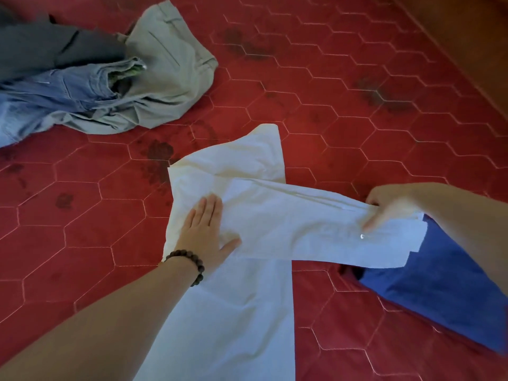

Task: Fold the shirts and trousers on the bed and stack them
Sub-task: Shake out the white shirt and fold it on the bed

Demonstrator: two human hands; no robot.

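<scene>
A white shirt (242, 292) lies flat on the red quilted bed (343, 111), running from the centre toward the bottom edge. My left hand (204, 229), with a dark bead bracelet at the wrist, presses flat with fingers apart on the shirt near its shoulder. One white sleeve (302, 224) stretches to the right across the shirt. My right hand (384, 206) grips the cuff end of that sleeve, lifted a little off the bed. A white button shows near the cuff.
A blue folded cloth (439, 292) lies at the right under the sleeve end. At the far left lies a heap of beige trousers (170, 67), blue jeans (55, 94) and a dark grey garment (55, 48). A wooden edge (472, 31) borders the bed at upper right.
</scene>
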